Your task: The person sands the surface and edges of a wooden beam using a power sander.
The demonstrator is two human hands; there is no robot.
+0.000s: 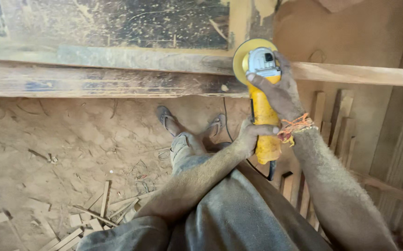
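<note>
Grey dusty trousers (pixel 238 218) are filling the bottom of the view at six o'clock, and both forearms are reaching up from there toward one o'clock. Left hand (pixel 248 137) is wrapping its fingers around the rear of the yellow angle grinder (pixel 263 116), closed firmly on the lower part of the body, just above where the black cord (pixel 271 173) is hanging out. Right hand (pixel 280 90) is gripping the grinder's head, fingers curled over the grey gear housing (an orange thread bracelet (pixel 295 128) is circling that wrist). The grinder is pointing toward twelve o'clock, and its yellow sanding disc (pixel 244 58) is pressing against the long wooden plank (pixel 118 69), which is running across the view from nine to three o'clock. Two feet in sandals (pixel 166 118) are standing on the sawdust-covered floor (pixel 62 139) near the centre, just below the plank. Offcuts of wood (pixel 94 214) are lying scattered at seven o'clock, and thin wooden slats (pixel 336 121) are leaning at three o'clock.
</note>
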